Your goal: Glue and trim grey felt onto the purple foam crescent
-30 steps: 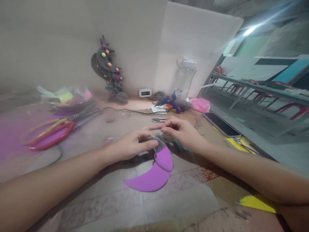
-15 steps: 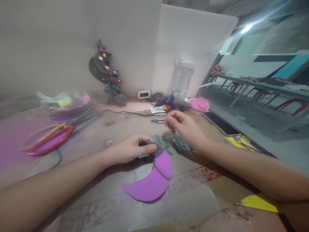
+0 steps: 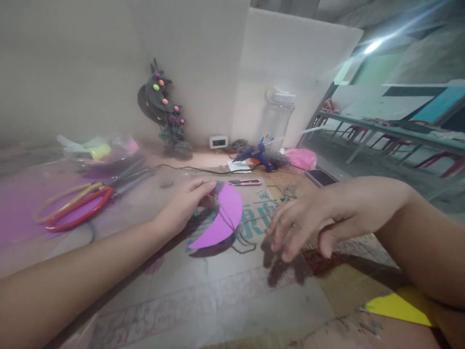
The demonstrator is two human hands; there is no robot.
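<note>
My left hand (image 3: 187, 201) pinches the upper tip of a purple crescent-shaped cutout (image 3: 227, 213), which is tilted a little above the table. Grey yarn (image 3: 219, 187) is wound round that tip, partly hidden by my fingers. A loose strand of the yarn crosses the crescent and bends in a loop just right of it. My right hand (image 3: 308, 223) hovers palm down to the right of the crescent, its fingers apart and nothing seen in them. Behind it lies a small tangle of grey yarn (image 3: 288, 191).
Red-and-yellow-handled scissors (image 3: 82, 208) lie at left near purple sheet. Pink thread snips (image 3: 245, 182), a blue glue gun (image 3: 256, 157), a small clock (image 3: 218, 142), a bottle (image 3: 278, 116) and a phone (image 3: 321, 177) are farther back. A decorated dark crescent (image 3: 160, 102) stands against the board.
My left hand has raised the crescent away from me and turned it slightly. My right hand has come back toward me and spread its fingers. The yarn strand now hangs loose.
</note>
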